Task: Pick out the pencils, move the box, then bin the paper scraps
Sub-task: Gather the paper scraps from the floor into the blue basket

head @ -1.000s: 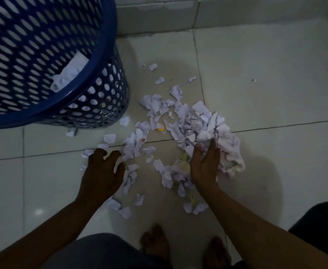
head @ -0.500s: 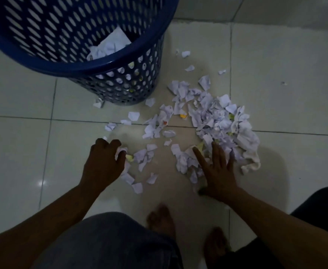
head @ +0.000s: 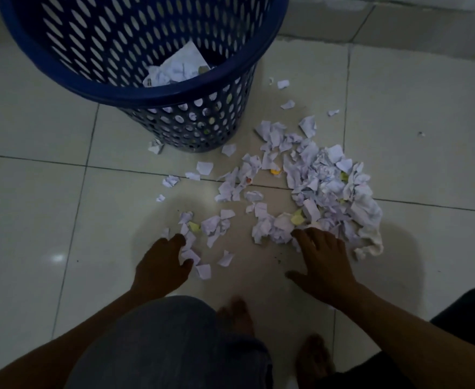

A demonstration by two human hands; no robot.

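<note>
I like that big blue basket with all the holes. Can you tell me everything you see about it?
The round dark blue plastic basket stands upright on the pale tiled floor, at the top left, partly cut off. Its walls are full of oval holes under a smooth thick rim, and it narrows toward the base. Crumpled white paper lies inside. One small white scrap sits by its base.

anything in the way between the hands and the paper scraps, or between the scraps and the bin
Nothing visible. The right hand touches the near edge of the scrap pile, and only floor with loose scraps lies between the pile and the blue bin, whose top is open.
</note>
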